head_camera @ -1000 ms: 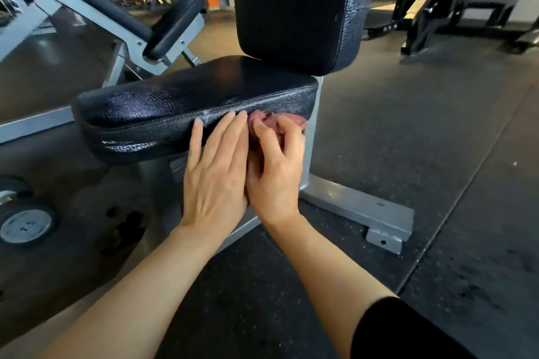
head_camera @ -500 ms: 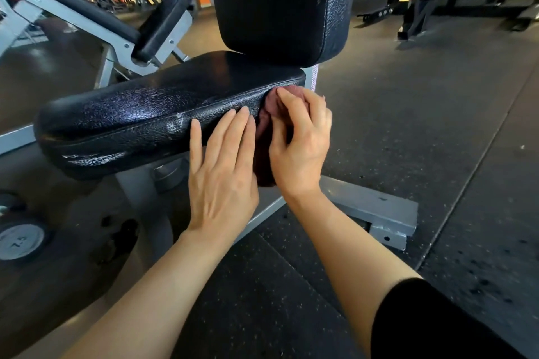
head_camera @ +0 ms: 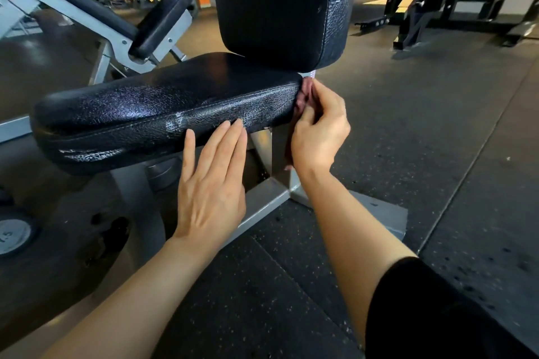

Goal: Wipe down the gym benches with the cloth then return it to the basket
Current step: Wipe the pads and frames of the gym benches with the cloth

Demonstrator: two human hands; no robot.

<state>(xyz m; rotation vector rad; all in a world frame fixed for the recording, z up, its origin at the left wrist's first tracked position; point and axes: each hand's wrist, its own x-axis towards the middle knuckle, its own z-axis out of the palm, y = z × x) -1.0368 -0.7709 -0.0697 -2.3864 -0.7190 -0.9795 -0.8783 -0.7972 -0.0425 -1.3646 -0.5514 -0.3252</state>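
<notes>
Right hand [head_camera: 319, 128] having slid with cloth [head_camera: 302, 97] along seat pad [head_camera: 163, 108] to rear corner, under backrest [head_camera: 280, 6]; fingers pinching cloth against pad end. Left hand [head_camera: 211, 183] lying flat, fingers straight, tips touching pad's near side edge. Cloth hanging below corner, mostly hidden behind right hand.

A dark red cloth [head_camera: 303, 96] is bunched against the rear corner of the cracked black bench seat [head_camera: 163, 111].
</notes>
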